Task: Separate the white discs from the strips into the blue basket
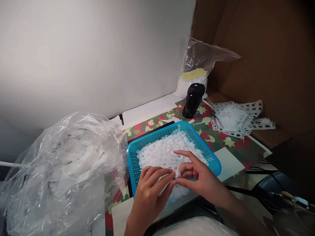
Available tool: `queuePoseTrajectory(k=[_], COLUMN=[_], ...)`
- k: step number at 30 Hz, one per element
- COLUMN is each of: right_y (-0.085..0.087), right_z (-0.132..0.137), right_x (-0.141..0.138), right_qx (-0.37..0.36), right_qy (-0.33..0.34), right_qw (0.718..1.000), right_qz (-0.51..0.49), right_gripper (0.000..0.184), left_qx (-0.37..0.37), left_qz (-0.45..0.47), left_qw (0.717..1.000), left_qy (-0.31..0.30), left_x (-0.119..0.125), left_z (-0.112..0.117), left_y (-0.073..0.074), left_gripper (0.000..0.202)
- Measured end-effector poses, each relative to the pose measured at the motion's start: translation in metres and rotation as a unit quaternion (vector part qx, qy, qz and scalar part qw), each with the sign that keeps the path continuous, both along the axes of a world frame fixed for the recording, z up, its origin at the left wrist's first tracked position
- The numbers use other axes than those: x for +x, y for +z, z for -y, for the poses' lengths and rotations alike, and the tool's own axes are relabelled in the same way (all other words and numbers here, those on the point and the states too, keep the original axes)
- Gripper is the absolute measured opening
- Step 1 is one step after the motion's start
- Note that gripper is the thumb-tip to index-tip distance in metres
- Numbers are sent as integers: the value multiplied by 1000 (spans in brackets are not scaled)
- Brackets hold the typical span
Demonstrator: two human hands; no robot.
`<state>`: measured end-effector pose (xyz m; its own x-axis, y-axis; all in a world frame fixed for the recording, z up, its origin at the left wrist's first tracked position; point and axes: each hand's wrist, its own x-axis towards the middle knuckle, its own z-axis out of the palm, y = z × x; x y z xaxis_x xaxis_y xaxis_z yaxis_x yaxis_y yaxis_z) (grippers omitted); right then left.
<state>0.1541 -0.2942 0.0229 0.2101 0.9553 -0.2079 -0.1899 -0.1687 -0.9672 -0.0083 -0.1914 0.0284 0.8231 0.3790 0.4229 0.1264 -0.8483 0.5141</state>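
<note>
A blue plastic basket (216, 164) is filled with small white discs (155, 149). Over the discs I hold a white perforated sheet (172, 161) with rows of round holes. My left hand (152, 188) is closed, its fingertips pinching the sheet's near end. My right hand (197, 173) meets it from the other side, thumb and curled fingers at the same end, index finger stretched out along the sheet. The two hands' fingertips almost touch. Whether a loose disc sits between them is too small to tell.
A large clear plastic bag (73, 164) with white pieces bulges at the left. Behind the basket stand a black bottle (194, 101) and a clear bag of white discs (192, 82) with a yellow label. Perforated white sheets (233, 118) are piled at right, beside a cardboard wall (258, 59).
</note>
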Motion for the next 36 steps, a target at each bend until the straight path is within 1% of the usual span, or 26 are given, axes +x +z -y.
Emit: queuePoseTrajectory(k=[4, 7, 10, 11, 13, 16, 18, 20, 22, 23, 24, 25, 26, 28, 29, 30, 31, 32, 34, 36], right_y=[3, 7, 12, 13, 14, 13, 10, 8, 6, 6, 5, 4, 3, 2, 2, 2, 3, 3, 4, 4], right_z=[4, 5, 5, 4, 3, 2, 3, 4, 5, 5, 4, 4, 3, 1, 0, -1, -2, -2, -2, -2], right_x=[-2, -3, -4, -4, -4, -3, -1, 0, 2, 2, 2, 1, 1, 0, -1, -1, -1, -2, -3, -4], right_qx=[9, 4, 18, 24, 25, 4, -9, -18, -25, -27, -28, -28, -26, -23, -21, -19, -17, -13, -5, 2], right_qy=[28, 44, 63, 69, 72, 56, 45, 40, 32, 27, 21, 14, 7, -1, -2, 1, 7, 13, 22, 30], right_qw=[999, 997, 995, 994, 994, 996, 997, 998, 998, 999, 999, 999, 1000, 1000, 1000, 1000, 999, 999, 998, 998], right_qz=[18, 59, 76, 76, 74, 71, 60, 49, 39, 32, 25, 17, 12, 12, 16, 22, 29, 36, 51, 62], right_gripper=[64, 60, 56, 55, 52, 50, 51, 51, 51, 51, 52, 52, 53, 53, 52, 50, 48, 46, 44, 47], left_qx=[15, 16, 3, -2, -3, 10, 15, 17, 18, 18, 18, 17, 16, 14, 11, 7, 1, -4, -13, -9], left_qz=[-6, 12, 35, 46, 70, 100, 105, 108, 117, 118, 115, 106, 93, 56, 39, 24, 13, 8, 3, -1], left_qw=[999, 999, 999, 997, 992, 975, 964, 954, 948, 950, 955, 965, 975, 993, 997, 999, 1000, 1000, 1000, 1000], left_qy=[31, 34, 40, 54, 104, 197, 243, 278, 294, 289, 271, 241, 199, 104, 62, 29, 9, -3, -12, -10], left_x=[0, 0, -1, -1, -2, -5, -7, -10, -14, -15, -16, -16, -15, -12, -10, -7, -5, -4, -2, -2], left_z=[-3, -2, -1, -1, -2, -7, -12, -17, -20, -21, -21, -19, -17, -12, -9, -7, -4, -3, -2, -3], left_y=[-3, -3, -2, -3, -4, -7, -8, -8, -6, -5, -4, -3, -2, 0, 1, 1, 1, 0, -1, -4], left_gripper=[25, 17, 16, 16, 13, 9, 8, 7, 8, 12, 17, 21, 21, 8, 6, 16, 23, 26, 23, 20])
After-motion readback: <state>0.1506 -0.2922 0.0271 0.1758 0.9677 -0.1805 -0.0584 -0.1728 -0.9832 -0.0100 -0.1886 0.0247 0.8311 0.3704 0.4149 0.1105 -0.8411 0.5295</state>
